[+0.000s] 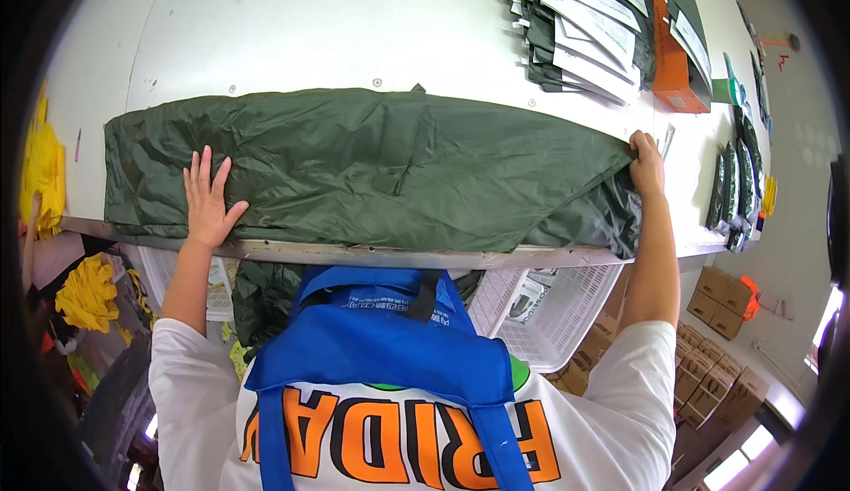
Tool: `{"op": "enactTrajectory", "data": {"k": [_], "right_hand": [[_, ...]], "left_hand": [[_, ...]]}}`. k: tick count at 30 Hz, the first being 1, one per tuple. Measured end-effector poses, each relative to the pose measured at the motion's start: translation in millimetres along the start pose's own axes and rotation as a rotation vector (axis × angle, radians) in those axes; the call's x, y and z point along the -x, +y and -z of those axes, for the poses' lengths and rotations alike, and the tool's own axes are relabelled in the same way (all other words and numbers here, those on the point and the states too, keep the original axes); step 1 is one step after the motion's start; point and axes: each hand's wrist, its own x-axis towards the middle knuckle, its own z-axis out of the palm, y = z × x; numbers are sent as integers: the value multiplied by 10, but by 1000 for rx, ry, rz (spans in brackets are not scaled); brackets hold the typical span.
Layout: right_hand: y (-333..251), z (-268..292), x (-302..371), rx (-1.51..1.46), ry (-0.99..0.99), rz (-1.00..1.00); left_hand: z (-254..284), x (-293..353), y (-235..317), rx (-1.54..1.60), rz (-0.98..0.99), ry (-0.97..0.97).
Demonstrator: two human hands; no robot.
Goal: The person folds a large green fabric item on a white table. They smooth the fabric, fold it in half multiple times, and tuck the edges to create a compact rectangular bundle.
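The left hand (209,197) lies flat with spread fingers on the folded dark green crinkled nylon sheet (372,168). The right hand (646,163) pinches its right end; the fingertips are hidden in the fabric. The sheet lies long from left to right along the near edge of the white table (336,22), one corner hanging over. Stacked dark green packets (580,26) and an orange box (675,61) stay well apart behind; white plastic baskets (553,309) stand below.

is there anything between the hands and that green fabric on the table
Nothing visible. The left hand lies flat, fingers spread, directly on the dark green fabric near its left end. The right hand grips the fabric's right end at the corner. Both are in bare contact with it on the white table.
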Motion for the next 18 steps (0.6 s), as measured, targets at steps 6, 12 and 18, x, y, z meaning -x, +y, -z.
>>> {"op": "enactTrajectory", "data": {"k": [6,12,18], "right_hand": [[260,-400,-196,194,-34,-45],[-1691,13,107,-205,-106,322],[-2841,-762,-333,-128,-96,437]], "left_hand": [[-29,-125,155,4,4,16],[-50,-20,168,6,61,25],[-47,-38,133,32,57,35]]}}
